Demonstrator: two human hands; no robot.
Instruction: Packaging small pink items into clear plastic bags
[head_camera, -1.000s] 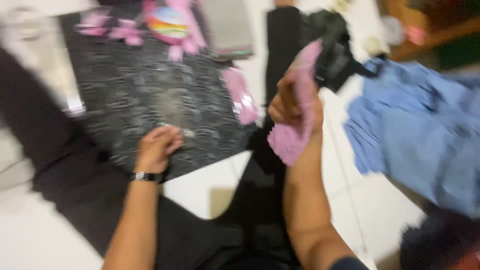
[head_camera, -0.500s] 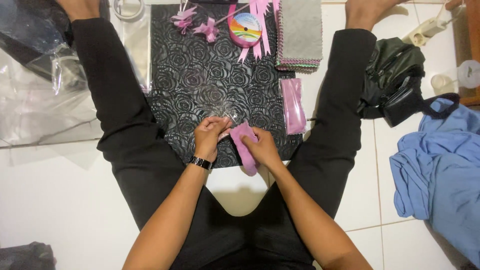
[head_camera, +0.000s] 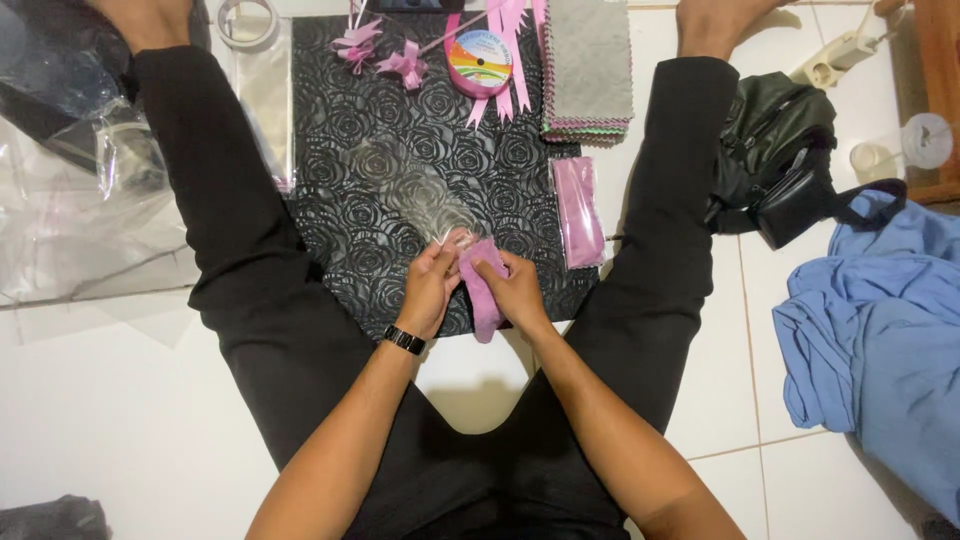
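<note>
I sit on a white tiled floor with my legs spread around a black rose-embossed mat (head_camera: 370, 190). My right hand (head_camera: 515, 290) grips a folded pink cloth (head_camera: 481, 295) and holds its upper end against the mouth of a clear plastic sleeve (head_camera: 432, 205) lying on the mat. My left hand (head_camera: 430, 285), with a black wristwatch, pinches the near edge of that sleeve. Both hands touch each other over the mat's near part.
A packed pink cloth (head_camera: 578, 210) lies to the right on the mat. Beyond are a stack of grey cloths (head_camera: 588, 65), a pink ribbon roll (head_camera: 480, 60) and pink bows (head_camera: 380, 55). Clear plastic sheets (head_camera: 80, 200) lie left; a black bag (head_camera: 780, 160) and blue garment (head_camera: 880, 330) lie right.
My right hand brought the pink cloth down from the right side to the mat. My left hand took hold of the clear sleeve's edge, and the cloth's end now meets the sleeve's mouth.
</note>
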